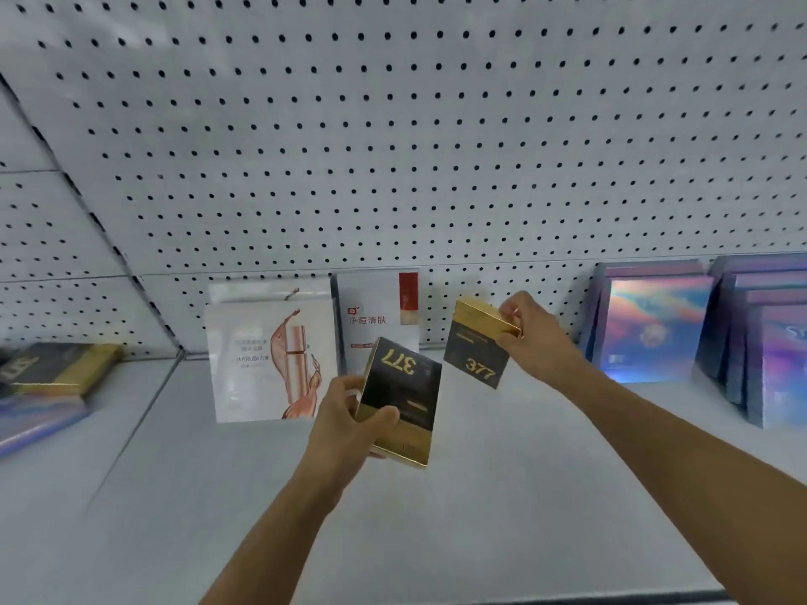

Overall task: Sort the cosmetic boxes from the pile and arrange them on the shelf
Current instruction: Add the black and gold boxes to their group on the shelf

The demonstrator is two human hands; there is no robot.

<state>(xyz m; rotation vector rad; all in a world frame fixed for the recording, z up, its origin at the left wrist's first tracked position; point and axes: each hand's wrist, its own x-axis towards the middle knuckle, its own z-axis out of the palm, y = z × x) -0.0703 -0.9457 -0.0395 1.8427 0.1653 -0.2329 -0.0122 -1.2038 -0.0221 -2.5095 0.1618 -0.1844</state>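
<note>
1. Hands first: I am seeing my left hand (349,412) gripping a black-and-gold box (399,399), thumb lying across its front and fingers curling behind its left edge, with the "377" on it reading upside down.
2. My right hand (530,334) is pinching a second black-and-gold box (478,347) by its gold upper end; its "377" is reading upright and the box is tilting down to the left.
3. Both boxes are hanging in the air above the grey shelf (502,495), close to each other but not touching.
4. Behind them, white boxes with a rose-gold bottle print (266,364) are standing against the pegboard back panel (393,146), and just to their right white boxes with a red strip (380,316) are standing too.
5. Far right, holographic purple-blue boxes (655,329) are standing in rows, well apart from my hands.
6. On the neighbouring shelf section to the left, a pile of boxes (48,386) is lying flat, a black-and-gold one on top of a holographic one; that edge is looking blurred to me.
</note>
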